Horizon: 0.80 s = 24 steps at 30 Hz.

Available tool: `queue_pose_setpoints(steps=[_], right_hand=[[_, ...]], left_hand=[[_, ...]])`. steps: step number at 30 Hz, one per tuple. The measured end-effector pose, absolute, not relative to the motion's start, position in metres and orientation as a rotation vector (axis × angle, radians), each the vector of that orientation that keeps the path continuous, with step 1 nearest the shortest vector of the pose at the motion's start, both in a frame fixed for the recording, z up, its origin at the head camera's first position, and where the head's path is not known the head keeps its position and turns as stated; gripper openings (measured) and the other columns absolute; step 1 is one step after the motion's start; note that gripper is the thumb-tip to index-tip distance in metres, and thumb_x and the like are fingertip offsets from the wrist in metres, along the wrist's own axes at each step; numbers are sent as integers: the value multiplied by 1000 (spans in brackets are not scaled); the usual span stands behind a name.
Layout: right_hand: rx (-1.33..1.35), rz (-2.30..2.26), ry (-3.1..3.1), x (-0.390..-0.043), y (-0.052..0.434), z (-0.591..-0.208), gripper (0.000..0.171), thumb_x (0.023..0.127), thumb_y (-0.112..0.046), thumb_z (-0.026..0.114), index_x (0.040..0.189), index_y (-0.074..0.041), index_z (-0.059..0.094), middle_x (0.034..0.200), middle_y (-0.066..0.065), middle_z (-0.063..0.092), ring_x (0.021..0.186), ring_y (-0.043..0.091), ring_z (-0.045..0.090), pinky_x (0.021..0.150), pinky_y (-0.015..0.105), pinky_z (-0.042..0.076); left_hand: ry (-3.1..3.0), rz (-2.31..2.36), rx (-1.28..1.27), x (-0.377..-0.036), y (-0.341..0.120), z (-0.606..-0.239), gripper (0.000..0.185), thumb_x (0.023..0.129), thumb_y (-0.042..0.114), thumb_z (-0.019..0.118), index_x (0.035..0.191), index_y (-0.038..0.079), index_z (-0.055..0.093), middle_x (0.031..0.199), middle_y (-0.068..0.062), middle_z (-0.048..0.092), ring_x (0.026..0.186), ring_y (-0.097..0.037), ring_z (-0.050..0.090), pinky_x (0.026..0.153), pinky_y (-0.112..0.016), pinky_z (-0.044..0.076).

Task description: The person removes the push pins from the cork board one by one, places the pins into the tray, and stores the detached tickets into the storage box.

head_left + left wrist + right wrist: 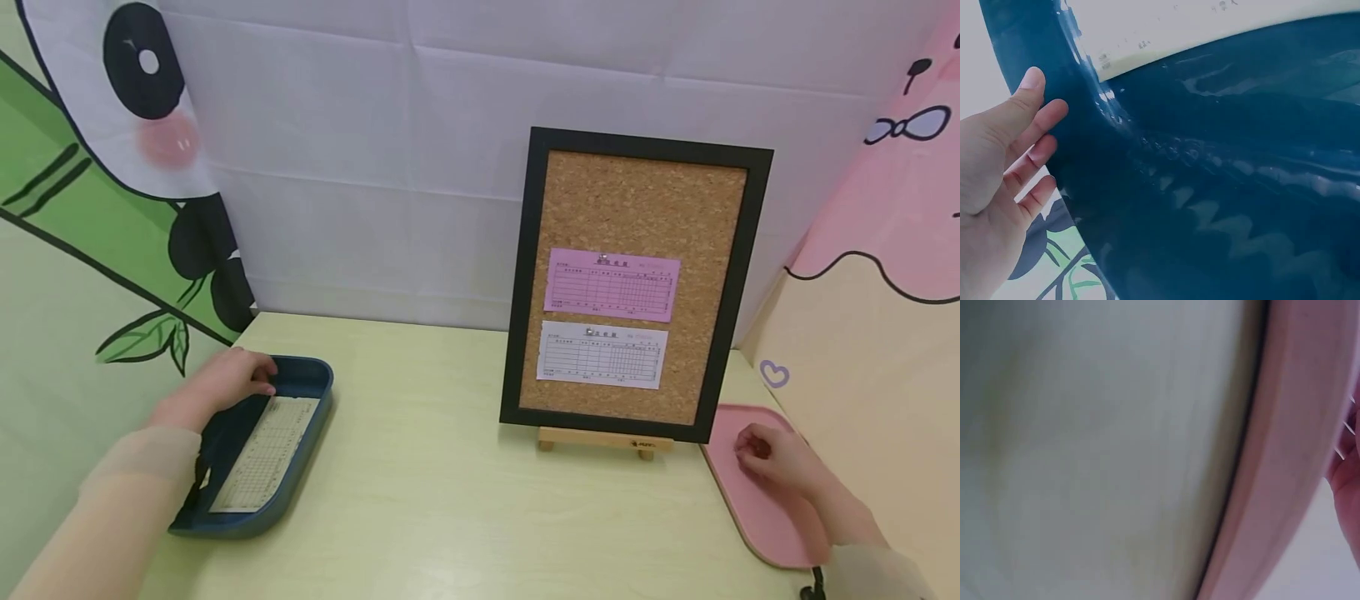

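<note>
My left hand [236, 377] reaches over the far end of a dark blue tray [324, 392]. A pale yellow printed slip [266, 454] lies in that tray. In the left wrist view the fingers are loosely bent near the tray's rim, apart from the slip's corner, and hold nothing. My right hand [780, 457] is over a pink tray [757, 521] with its fingers curled. Whether anything small sits between those fingertips is hidden. Only part of this hand shows at the edge of the right wrist view, beyond the tray's pink rim [1272, 475].
A black-framed cork board [645, 200] leans on a small wooden easel [607, 437] between the trays. A pink slip [611, 287] and, below it, a white slip [600, 357] are fixed to the cork. Printed cloth [360, 108] hangs behind the table [420, 467].
</note>
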State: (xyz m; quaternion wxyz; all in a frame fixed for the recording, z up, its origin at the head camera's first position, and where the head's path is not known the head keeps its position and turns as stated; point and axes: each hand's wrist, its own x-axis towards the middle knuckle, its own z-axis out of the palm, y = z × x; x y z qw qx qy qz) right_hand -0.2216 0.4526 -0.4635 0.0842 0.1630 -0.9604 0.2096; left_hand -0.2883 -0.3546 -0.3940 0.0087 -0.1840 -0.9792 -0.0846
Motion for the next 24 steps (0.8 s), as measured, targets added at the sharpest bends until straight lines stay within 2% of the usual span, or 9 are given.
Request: queue_pose_setpoints(steps=[10,18,24], right_hand=[[430,540,-2786,-213,455,-452,19,73,-4,76,81,-13,61,71,-11,52,63,-2,42,55,20,39],[478,540,-2730,-209,457,-431,19,71,0,73,82,-11,62,69,-16,53,63,-6,43,54,17,38],[453,537,-2714,-207,453,-410,18,75,-2,72,84,-14,63,69,-16,54,64,-6,45,53,17,37]], left_hand=[[-3041,-250,-540,-282,-345,-381,33,80,20,75,102,-3,64,80,-4,69,74,-24,63,73,-50,47],[-3035,-220,-461,-273,-334,-363,43,81,25,73,110,-4,60,86,-13,68,79,-32,61,74,-53,45],[-3002,-204,-391,-263,-319,-352,47,84,30,70,114,-4,59,95,-19,67,92,-40,55,80,-58,40]])
